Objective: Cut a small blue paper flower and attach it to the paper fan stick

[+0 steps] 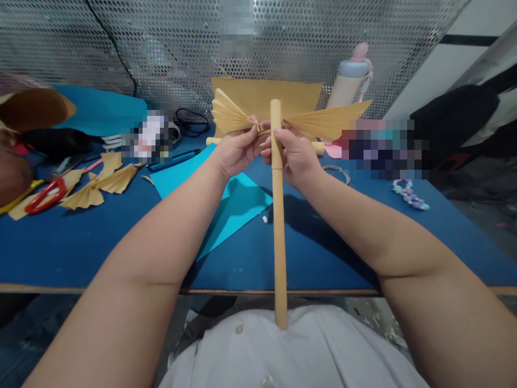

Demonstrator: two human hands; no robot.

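A long rolled kraft-paper tube (278, 215) runs upright in the view, from above my hands down toward my shirt. My right hand (293, 156) grips it near its upper end, and the narrow end of a pleated kraft-paper fan (327, 120) meets the tube there. My left hand (238, 151) pinches the gathered end of a second pleated fan (230, 114) against the tube's left side. A shorter paper tube (319, 147) lies crosswise behind my hands, partly hidden by them. A flat kraft sheet (266, 97) stands behind.
The blue table (100, 253) holds a cyan paper sheet (230, 202), another pleated paper bow (97, 186), and red-handled scissors (45, 196). A bottle (349, 81) stands before a perforated metal panel (161, 48). A bead string (410, 195) lies at right; blurred objects sit along the back.
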